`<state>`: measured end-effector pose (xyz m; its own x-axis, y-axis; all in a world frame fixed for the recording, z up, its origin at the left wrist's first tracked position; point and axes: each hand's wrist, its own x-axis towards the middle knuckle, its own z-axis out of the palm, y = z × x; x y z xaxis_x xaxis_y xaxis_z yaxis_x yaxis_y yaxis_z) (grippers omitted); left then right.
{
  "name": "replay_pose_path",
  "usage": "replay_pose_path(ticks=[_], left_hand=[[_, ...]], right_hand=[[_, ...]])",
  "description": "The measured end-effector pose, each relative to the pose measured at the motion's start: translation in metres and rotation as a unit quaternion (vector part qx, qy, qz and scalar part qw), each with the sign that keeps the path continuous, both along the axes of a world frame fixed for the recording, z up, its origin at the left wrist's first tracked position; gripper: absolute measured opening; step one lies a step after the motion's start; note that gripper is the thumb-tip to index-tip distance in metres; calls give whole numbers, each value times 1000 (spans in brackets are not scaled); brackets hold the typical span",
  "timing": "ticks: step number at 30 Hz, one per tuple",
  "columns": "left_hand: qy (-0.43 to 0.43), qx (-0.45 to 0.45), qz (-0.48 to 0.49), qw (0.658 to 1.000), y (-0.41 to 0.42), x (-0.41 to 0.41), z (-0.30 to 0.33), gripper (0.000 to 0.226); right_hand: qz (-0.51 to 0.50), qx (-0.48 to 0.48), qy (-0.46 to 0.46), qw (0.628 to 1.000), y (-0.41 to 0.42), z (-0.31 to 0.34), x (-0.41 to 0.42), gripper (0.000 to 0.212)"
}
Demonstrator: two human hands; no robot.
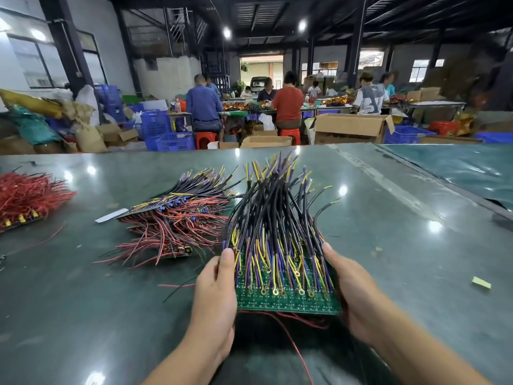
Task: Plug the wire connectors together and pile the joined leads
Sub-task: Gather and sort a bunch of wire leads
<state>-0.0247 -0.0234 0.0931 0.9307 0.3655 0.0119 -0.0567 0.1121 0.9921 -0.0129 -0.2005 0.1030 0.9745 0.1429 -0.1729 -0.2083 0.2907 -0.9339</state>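
I hold a green circuit board (288, 302) between both hands above the table's near middle. Many black, purple and yellow leads (272, 215) stand up from it and fan away from me, and red wires (294, 343) trail below it. My left hand (215, 295) grips the board's left edge, thumb on top. My right hand (352, 293) grips its right edge the same way. A pile of boards with red and black leads (177, 218) lies on the table to the left of the held board.
A bundle of red leads (25, 198) lies at the far left of the green table (402, 245). A loose black wire (177, 290) and a yellow tag (481, 282) lie on it. Beyond its far edge sit several workers, cardboard boxes (352, 129) and blue crates (172, 140).
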Motion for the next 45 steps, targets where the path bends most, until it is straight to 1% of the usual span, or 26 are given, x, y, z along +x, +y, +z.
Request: replay_pose_path(ticks=[3,5,8,12,14,16,21,24,26,28,29,31,33,34,36,39,41,43,45], left_hand=[[-10,5,-33,999,-5,-3,-2,52],[24,-13,-61,998,-5,-1,-4,56],[76,-45,-92,992,0,4,-5,58],[88,-80,-89,989,-2,2,-3,56],[88,-94,-92,987,-6,1,-2,62],[95,-111,-93,985,-9,1,-1,61],[116,-146,-114,976,-12,-1,-2,47],[108,-143,-124,976,-12,0,-2,47],[88,-120,-120,982,-12,0,-1,48],[47,-94,-119,987,-10,1,0,48],[22,-74,-124,989,-10,1,0,47],[-5,-39,-140,989,-8,1,-2,46],[-11,-27,-153,988,-7,2,-7,37],[-15,-14,-151,988,-8,3,-10,31],[-35,36,-127,991,-10,5,-15,24],[-63,140,-60,986,-12,7,-19,23],[-71,194,-14,978,-13,6,-18,23],[-89,246,30,965,-17,4,-16,22],[-114,295,63,947,-23,-1,-10,22]], right_hand=[[-43,-52,-22,997,4,-4,-1,47],[-93,-62,-58,992,6,-4,-4,46],[-117,-67,-85,987,9,-5,-6,46],[-107,-14,-81,991,8,-2,-6,44],[-87,9,-75,993,5,0,-5,45],[-78,18,-75,994,3,-1,-4,44],[-68,32,-81,994,2,-2,-4,44],[-63,24,-81,994,2,-3,-4,45],[-71,-11,-89,993,1,-2,-3,43],[-90,-70,-110,987,-2,-1,-1,42],[-85,-84,-117,986,-5,-1,-1,41],[-35,-93,-114,988,-11,0,-2,35],[9,-115,-114,987,-16,-2,-4,26],[13,-120,-110,987,-16,-4,-5,25],[-12,-130,-104,986,-16,-8,-4,30],[-65,-170,-109,977,-11,-10,-2,37],[-101,-237,-127,958,-7,-11,-2,37],[-136,-322,-152,925,-1,-11,-3,36],[-170,-375,-198,889,7,-10,-6,35]])
